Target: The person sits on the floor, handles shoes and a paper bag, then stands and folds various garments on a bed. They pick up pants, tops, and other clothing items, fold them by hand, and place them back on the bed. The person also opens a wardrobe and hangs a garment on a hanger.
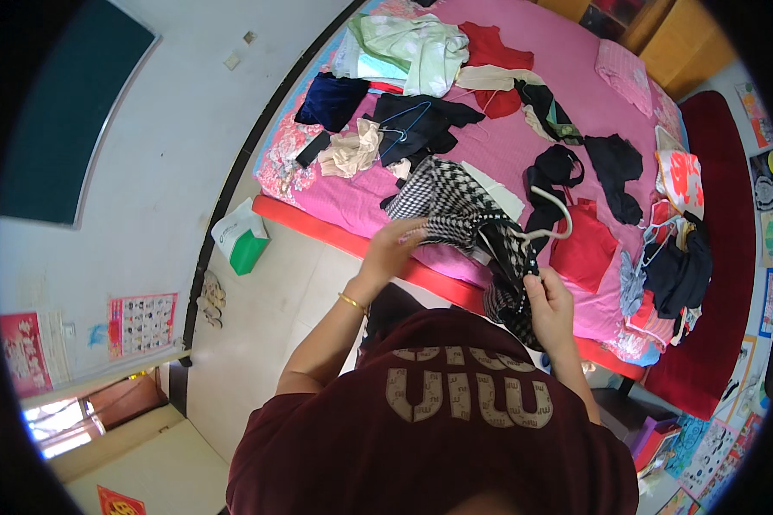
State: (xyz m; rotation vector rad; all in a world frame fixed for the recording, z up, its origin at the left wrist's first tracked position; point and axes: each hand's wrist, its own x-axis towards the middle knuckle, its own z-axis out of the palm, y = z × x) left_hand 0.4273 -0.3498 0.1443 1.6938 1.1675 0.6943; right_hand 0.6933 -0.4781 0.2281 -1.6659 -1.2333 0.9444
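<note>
A black-and-white houndstooth garment (448, 193) with a beaded edge stretches between my hands at the side of the bed. My right hand (549, 306) grips its beaded edge, thumb on top. At the garment's left part, my left hand (390, 252) is blurred, with fabric at its fingers; a gold bangle (353, 304) circles that wrist. The off-white hook of a clothes hanger (565, 219) sticks out at the garment's neck opening. The rest of the hanger is hidden by the cloth.
Clothes cover much of the pink bed (489, 151): a black garment with a blue hanger (407, 122), a red garment (585, 248), and a right-hand pile with hangers (676, 270). A white-and-green bag (241, 238) stands on the floor near shoes (211, 299).
</note>
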